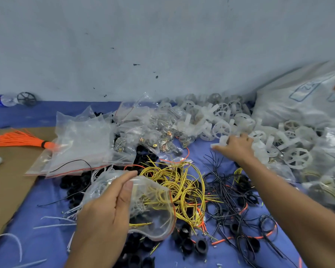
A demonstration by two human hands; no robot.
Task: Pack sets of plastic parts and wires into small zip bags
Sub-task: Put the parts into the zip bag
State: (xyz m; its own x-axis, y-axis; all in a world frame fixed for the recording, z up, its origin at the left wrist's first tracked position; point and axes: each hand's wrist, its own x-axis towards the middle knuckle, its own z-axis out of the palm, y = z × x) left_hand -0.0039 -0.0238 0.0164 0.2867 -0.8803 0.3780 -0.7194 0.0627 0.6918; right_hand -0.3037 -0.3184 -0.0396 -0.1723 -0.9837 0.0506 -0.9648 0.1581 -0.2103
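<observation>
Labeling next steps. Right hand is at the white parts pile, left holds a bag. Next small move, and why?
Likely carry the white plastic part the right hand is pinching back to the zip bag and drop it in: the left hand holds the bag with its mouth open, wires already inside.

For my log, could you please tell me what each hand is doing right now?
Left hand: holds a zip bag.
Right hand: grips a white plastic part.

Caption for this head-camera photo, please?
Left hand holds a clear zip bag; right hand grips a white plastic part.
</observation>
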